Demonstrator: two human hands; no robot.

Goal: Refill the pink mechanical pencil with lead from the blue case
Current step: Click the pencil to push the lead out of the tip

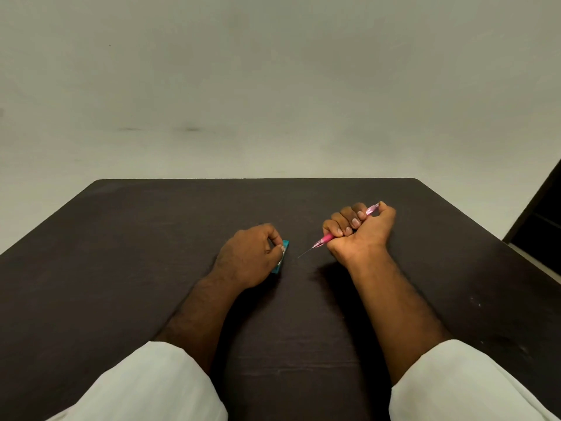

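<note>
Dark matte desk (151, 253) against a plain pale wall, with both hands at work on the refill.

The right hand (359, 230) holds the pink mechanical pencil (326, 237) in a closed fist grip, thumb on its translucent rear cap, nozzle aimed at the blue case (280, 256). 1 thin grey lead (305, 253) sticks far out of the nozzle, so lead seems loaded; retracting it and putting things down likely remain. The left hand (247, 256), just left of the pencil tip, pinches the small flat plastic case on the desk; whether it is capped is unclear.
</note>
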